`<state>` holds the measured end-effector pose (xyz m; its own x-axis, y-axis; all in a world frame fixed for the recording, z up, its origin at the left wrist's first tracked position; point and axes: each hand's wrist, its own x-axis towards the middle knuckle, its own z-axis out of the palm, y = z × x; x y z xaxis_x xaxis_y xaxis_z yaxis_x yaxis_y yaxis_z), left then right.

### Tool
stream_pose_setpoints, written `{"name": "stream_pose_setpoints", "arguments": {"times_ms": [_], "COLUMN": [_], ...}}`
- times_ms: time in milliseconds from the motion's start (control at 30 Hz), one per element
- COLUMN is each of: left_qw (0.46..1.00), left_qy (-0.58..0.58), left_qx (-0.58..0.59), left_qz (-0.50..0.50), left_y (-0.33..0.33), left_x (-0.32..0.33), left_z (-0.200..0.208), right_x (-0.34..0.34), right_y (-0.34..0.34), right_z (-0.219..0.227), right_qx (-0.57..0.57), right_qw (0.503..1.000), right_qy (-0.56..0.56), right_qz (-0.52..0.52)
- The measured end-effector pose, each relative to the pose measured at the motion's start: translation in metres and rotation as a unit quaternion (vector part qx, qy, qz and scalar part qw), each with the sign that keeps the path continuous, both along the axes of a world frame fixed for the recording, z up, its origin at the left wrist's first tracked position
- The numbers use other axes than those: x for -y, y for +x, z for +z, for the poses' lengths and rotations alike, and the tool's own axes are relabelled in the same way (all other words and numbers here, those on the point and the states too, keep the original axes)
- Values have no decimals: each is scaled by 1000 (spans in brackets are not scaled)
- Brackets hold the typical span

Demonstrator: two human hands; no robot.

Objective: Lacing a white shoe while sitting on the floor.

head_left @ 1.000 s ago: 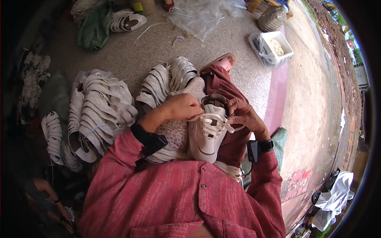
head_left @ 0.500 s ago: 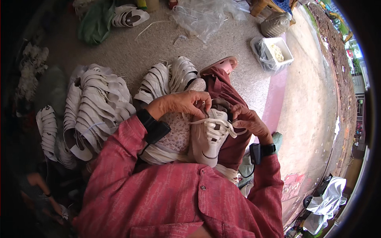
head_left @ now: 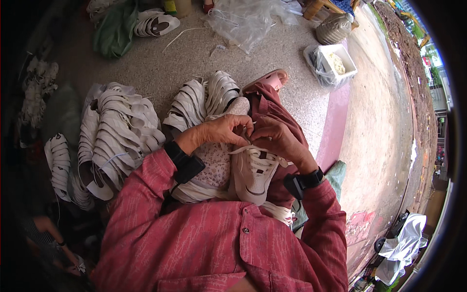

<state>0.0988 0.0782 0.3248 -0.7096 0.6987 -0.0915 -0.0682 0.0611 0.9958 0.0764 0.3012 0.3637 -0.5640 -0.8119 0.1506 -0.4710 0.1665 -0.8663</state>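
A white sneaker (head_left: 252,181) rests on my lap with its toe toward me, and a pale shoelace (head_left: 258,158) is threaded across its front. Over the top of the lacing, my left hand (head_left: 221,131) comes in from the left with thumb and fingers pinched. My right hand (head_left: 282,141) is curled in from the right, its fingertips nearly meeting the left ones. Both seem to grip the lace near the upper eyelets; the exact pinch is partly hidden by the fingers. A lace end sticks out to the left below my left fingertips.
Nested stacks of white shoe uppers (head_left: 119,131) lie at the left, with more stacks (head_left: 187,104) just beyond my knees. Farther off are a clear plastic sheet (head_left: 243,22), a white foam box (head_left: 340,63) and a dark green bag (head_left: 116,31). A pink sandal (head_left: 273,79) is on my foot.
My right hand has moved left from the shoe's right side to the top of the lacing, meeting my left hand. The left hand has barely shifted.
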Motion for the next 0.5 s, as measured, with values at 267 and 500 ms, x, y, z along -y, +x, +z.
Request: {"name": "stream_pose_setpoints", "arguments": {"times_ms": [267,500], "left_qw": [999,953], "left_qy": [6,-74], "left_qx": [-23,-285], "left_qz": [45,63], "left_y": [7,1], "left_x": [-10,-23], "left_z": [23,19], "right_x": [-43,-43], "right_y": [-26,2], "right_z": [15,-26], "right_qx": [-183,77], "right_qw": [950,952], "right_qy": [143,45], "right_qz": [-210,-291]}}
